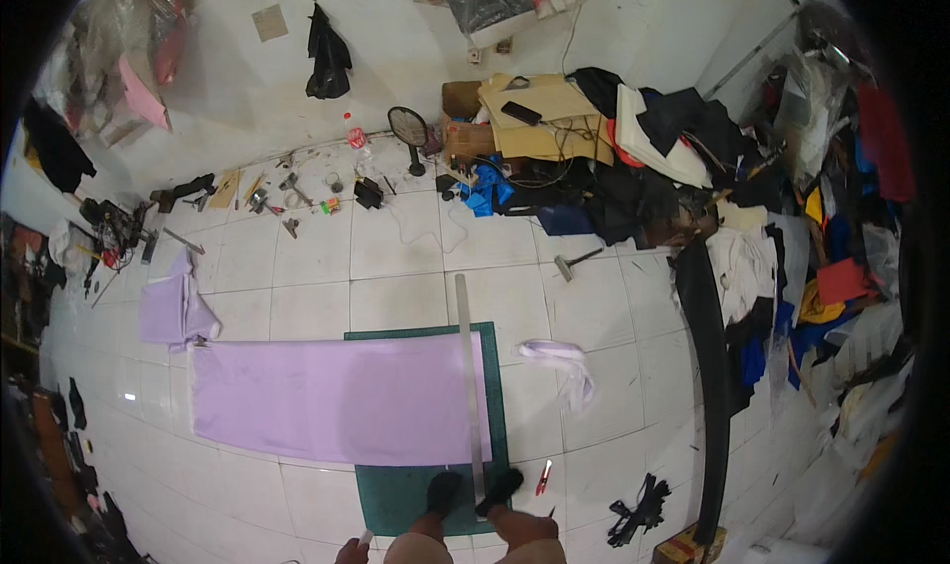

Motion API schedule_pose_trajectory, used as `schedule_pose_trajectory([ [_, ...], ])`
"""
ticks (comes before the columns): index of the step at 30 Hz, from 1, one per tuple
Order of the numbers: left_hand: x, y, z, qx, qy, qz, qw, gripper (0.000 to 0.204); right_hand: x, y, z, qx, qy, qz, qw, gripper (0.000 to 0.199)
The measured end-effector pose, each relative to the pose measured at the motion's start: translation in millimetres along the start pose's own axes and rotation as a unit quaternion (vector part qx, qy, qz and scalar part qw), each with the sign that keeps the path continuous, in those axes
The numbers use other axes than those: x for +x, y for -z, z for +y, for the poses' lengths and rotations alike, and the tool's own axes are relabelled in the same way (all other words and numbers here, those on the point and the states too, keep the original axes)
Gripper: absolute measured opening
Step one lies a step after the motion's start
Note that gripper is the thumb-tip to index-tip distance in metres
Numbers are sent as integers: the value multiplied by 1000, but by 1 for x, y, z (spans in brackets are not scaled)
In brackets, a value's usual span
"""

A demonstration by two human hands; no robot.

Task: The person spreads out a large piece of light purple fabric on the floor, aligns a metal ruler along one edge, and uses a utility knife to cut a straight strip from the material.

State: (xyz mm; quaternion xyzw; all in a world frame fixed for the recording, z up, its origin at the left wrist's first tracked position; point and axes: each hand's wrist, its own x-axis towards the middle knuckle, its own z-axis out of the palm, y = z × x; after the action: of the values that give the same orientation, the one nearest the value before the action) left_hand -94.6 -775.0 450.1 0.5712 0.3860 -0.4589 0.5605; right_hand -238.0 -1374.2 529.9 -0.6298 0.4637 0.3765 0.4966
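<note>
At the lower edge, my left hand (351, 552) shows only in part, closed around a small whitish piece (366, 537) whose kind I cannot make out. My right hand is out of sight. A thin dark tip (551, 512) pokes out beside my right knee. Before me a long lilac cloth (327, 396) lies flat, its right part over a green cutting mat (426, 505). Across its right end runs a long metal ruler (467, 366), the near end beside my dark-covered foot (502, 489). A red utility knife (543, 477) rests on the tiles right of the mat.
Bunched lilac cloth (178, 307) lies at the far left, a pale scrap (564, 364) right of the mat. Beyond are a hammer (576, 263), a small fan (409, 134) and a bottle (356, 141). A black fabric strip (708, 386) and heaped materials line the right side.
</note>
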Motion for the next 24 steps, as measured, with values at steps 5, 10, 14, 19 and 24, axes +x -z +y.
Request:
schedule_pose_trajectory([
  [5,-32,-77,82,81,-59,152,983,34,33,29,-127,-117,17,-1,993,26],
  [10,-69,-104,138,-287,95,125,945,27,53,83,-202,-226,83,-39,970,27],
  [14,-66,-171,160,49,63,213,974,29,80,156,-255,-217,86,-40,972,27],
  [19,-18,-228,206,204,33,199,958,35,144,215,-393,-18,15,7,1000,42],
  [24,-1,-282,322,56,59,223,972,35,159,194,-555,-115,21,-9,993,41],
])
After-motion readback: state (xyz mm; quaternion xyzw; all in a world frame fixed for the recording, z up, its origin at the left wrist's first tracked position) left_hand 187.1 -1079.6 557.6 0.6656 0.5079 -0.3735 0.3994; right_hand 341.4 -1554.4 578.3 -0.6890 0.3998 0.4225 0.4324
